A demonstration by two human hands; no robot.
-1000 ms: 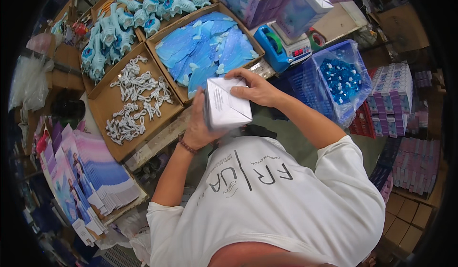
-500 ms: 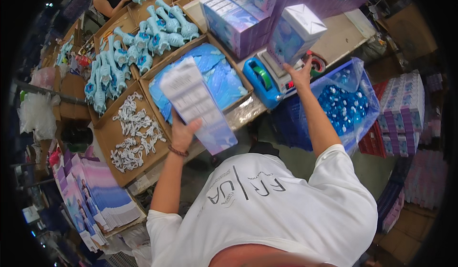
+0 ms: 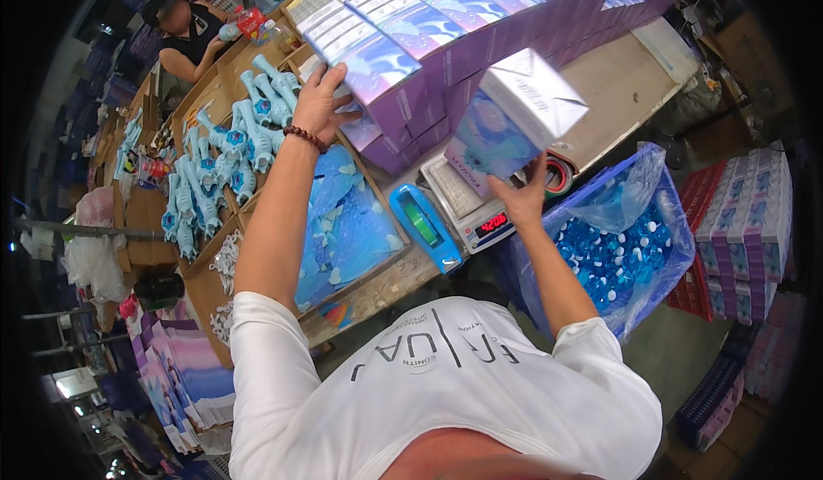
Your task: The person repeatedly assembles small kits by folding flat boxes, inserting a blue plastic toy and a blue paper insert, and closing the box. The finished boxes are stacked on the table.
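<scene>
My left hand (image 3: 319,107), with a beaded bracelet on its wrist, reaches to the near left end of a stack of boxes. Its fingers are spread against the side of a purple and blue printed carton (image 3: 373,56) on top. My right hand (image 3: 525,193) grips the lower near corner of another printed carton (image 3: 506,116) with a white end flap. That carton is at the weighing scale (image 3: 489,225), whose red display is lit; whether its full weight rests there I cannot tell. A blue tape dispenser (image 3: 424,227) with green tape stands beside the scale.
Beside my left forearm lie a tray of blue printed pieces (image 3: 343,223) and light blue bone-shaped toys (image 3: 227,150). A blue crate (image 3: 613,244) of shiny blue pieces stands right. A tape roll (image 3: 557,174) sits behind the scale. Another person (image 3: 190,47) works at the far left.
My left hand has carried its carton from above the tray up to the stack's left end. My right hand stays at the carton by the scale. The view has shifted.
</scene>
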